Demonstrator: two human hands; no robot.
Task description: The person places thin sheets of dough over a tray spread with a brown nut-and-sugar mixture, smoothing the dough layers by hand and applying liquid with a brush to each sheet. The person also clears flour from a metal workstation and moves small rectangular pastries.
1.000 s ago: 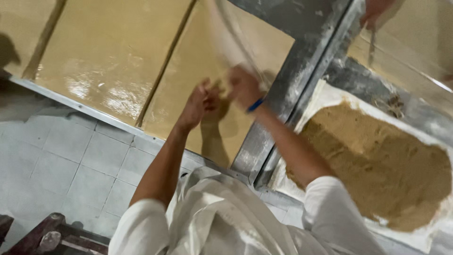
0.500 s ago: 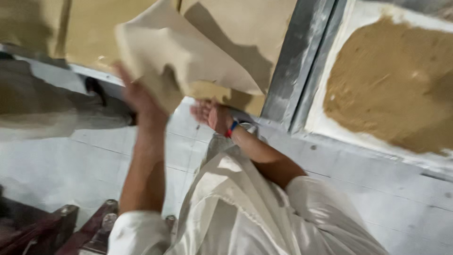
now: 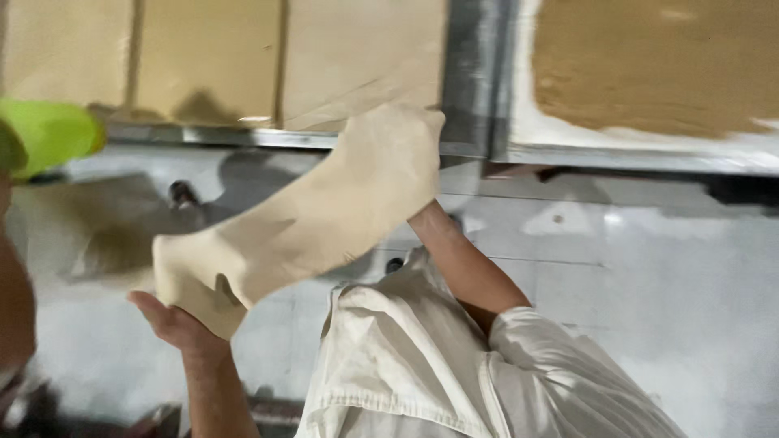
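Note:
A beige sheet of dough [image 3: 308, 219] hangs stretched in the air between my two hands, over the floor in front of the table. My left hand [image 3: 174, 323] holds up its lower left end from beneath, palm up. My right hand is hidden under the sheet's upper right end; only the forearm [image 3: 454, 259] shows, rising from my white sleeve [image 3: 552, 357]. The dough sags in the middle and drapes over both hands.
A long table [image 3: 243, 136] with flat dough sheets [image 3: 203, 57] runs across the top. A metal rail [image 3: 471, 73] divides it from a brown heap [image 3: 649, 65] on white sheeting. A blurred green object [image 3: 49, 134] and another person's arm [image 3: 12, 284] are at the left edge. Grey tiled floor [image 3: 665, 284] lies below.
The dough sheet has come off the table and swung down and left. It now spans both hands, lower and more stretched. My view has shifted toward the floor.

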